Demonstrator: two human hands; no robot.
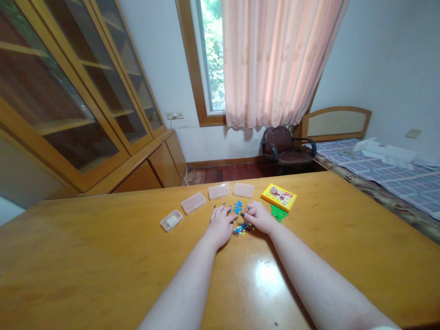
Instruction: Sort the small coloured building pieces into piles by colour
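My left hand (221,228) rests on the wooden table, fingers spread, with nothing visible in it. Opposite it, my right hand (260,218) pinches a small dark piece (242,214) between thumb and fingertips; its exact kind is too small to tell. Just below that piece lies a mixed heap of tiny pieces (239,230) in blue, white, yellow and brown, partly covered by my right hand. A cluster of small blue pieces (238,206) lies beyond the fingertips. Small green pieces (278,213) are spread to the right of my right hand.
A yellow box (279,197) with a printed picture lies behind the green pieces. Several shallow clear plastic cases (193,203) form an arc behind and left of my hands; the leftmost case (171,220) holds something pale. A brown armchair (283,146) stands beyond the table (103,256).
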